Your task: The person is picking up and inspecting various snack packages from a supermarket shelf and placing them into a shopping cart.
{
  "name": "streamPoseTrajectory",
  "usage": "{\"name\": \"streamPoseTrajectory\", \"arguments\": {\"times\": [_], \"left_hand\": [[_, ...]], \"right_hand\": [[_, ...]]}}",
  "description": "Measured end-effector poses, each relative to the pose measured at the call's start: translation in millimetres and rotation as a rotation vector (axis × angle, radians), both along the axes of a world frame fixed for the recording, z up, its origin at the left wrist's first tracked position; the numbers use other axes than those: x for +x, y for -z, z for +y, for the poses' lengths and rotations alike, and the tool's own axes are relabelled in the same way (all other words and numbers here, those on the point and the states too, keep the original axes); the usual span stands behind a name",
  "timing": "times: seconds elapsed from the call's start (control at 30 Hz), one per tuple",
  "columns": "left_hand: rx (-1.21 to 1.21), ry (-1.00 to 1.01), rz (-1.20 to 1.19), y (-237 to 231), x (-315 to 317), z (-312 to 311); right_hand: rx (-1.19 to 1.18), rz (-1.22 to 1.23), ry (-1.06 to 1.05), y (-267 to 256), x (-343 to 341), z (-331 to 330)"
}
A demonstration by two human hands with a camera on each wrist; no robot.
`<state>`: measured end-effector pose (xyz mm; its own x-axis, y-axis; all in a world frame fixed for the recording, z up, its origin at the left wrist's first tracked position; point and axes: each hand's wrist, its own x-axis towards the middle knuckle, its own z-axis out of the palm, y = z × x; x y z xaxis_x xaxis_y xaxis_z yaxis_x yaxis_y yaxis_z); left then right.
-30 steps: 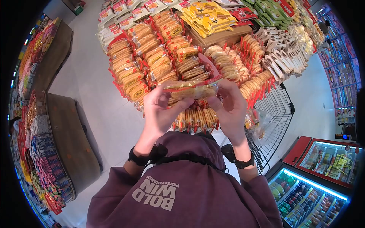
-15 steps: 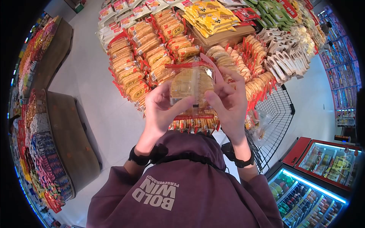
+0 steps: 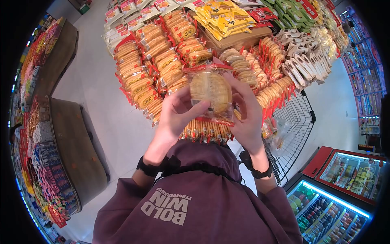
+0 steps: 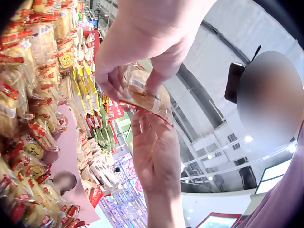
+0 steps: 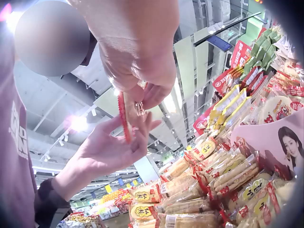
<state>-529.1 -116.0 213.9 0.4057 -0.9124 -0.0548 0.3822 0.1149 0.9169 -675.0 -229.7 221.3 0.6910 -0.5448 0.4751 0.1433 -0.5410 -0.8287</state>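
Observation:
Held up in front of the chest is a clear, red-ended packet of round, pale golden crackers [image 3: 211,91], its barcode also in the left wrist view [image 4: 138,82]. My left hand [image 3: 175,112] pinches its left side, thumb across the face and fingers behind. At its right edge, my right hand [image 3: 247,116] holds it with bent fingers, partly hidden by the packet. The right wrist view catches the packet's red edge [image 5: 124,116] between both hands. Just beyond and below are rows of similar packets [image 3: 166,67] on the display.
Yellow snack bags [image 3: 223,20] and white packets [image 3: 306,67] lie farther back on the display. A pink divider [image 4: 71,164] stands among the cracker packets. To the right are a wire shopping cart [image 3: 294,122] and lit freezers [image 3: 329,211]; a curved, stocked counter [image 3: 77,150] is at left.
The packet has turned from edge-on to its broad face, then round so the crackers show more fully. The right thumb has left the packet's face; the left thumb stays on it.

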Motion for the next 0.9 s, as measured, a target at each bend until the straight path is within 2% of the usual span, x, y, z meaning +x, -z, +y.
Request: {"name": "streamPoseTrajectory", "arguments": {"times": [0.03,0.1,0.13,0.2,0.23,0.3,0.33,0.43,0.47,0.57,0.6,0.67,0.73,0.8,0.9], "left_hand": [[-0.008,-0.043,-0.105,3.0,-4.1,-4.1],[-0.048,-0.167,-0.154,7.3,-13.8,-8.6],[-0.068,-0.227,-0.178,8.4,-17.2,-8.8],[-0.056,-0.18,-0.205,9.3,-18.2,-2.8],[-0.049,-0.157,-0.218,9.9,-17.1,0.3],[-0.022,-0.129,0.041,16.8,-12.9,3.7],[-0.009,-0.115,0.171,18.0,-12.0,4.1],[-0.14,-0.093,0.3,6.7,-14.0,5.3],[-0.103,-0.123,0.132,17.4,-12.9,5.7],[-0.114,-0.139,-0.065,11.8,-19.0,3.2],[-0.11,-0.134,0.033,11.7,-17.1,2.7],[-0.116,-0.155,0.045,8.8,-17.8,2.4],[-0.131,-0.162,0.011,9.7,-17.0,3.1],[-0.155,-0.149,-0.067,16.1,-13.3,5.2],[-0.166,-0.103,-0.064,17.7,-10.2,5.9]], "right_hand": [[0.118,-0.055,0.01,-0.9,1.7,3.3],[0.354,-0.167,0.028,-1.8,6.9,13.1],[0.294,-0.159,0.043,-1.0,7.7,13.7],[0.174,-0.142,0.076,1.2,8.0,12.4],[-0.002,-0.096,0.096,-0.4,7.1,10.1],[-0.354,-0.004,0.128,-5.3,5.0,4.7],[-0.337,-0.012,0.147,-4.7,6.4,6.4],[-0.297,-0.031,0.171,-0.9,8.5,10.5],[-0.29,-0.035,0.156,1.2,7.7,9.9],[-0.278,-0.066,0.204,2.7,6.2,10.6],[-0.276,-0.079,0.237,2.5,5.4,11.1],[-0.165,-0.1,0.342,1.4,6.4,14.1],[0.028,-0.073,0.321,1.3,4.7,17.1],[0.301,-0.001,0.174,2.6,-0.9,19.9],[0.204,0.002,0.164,8.4,-5.8,20.3]]}}
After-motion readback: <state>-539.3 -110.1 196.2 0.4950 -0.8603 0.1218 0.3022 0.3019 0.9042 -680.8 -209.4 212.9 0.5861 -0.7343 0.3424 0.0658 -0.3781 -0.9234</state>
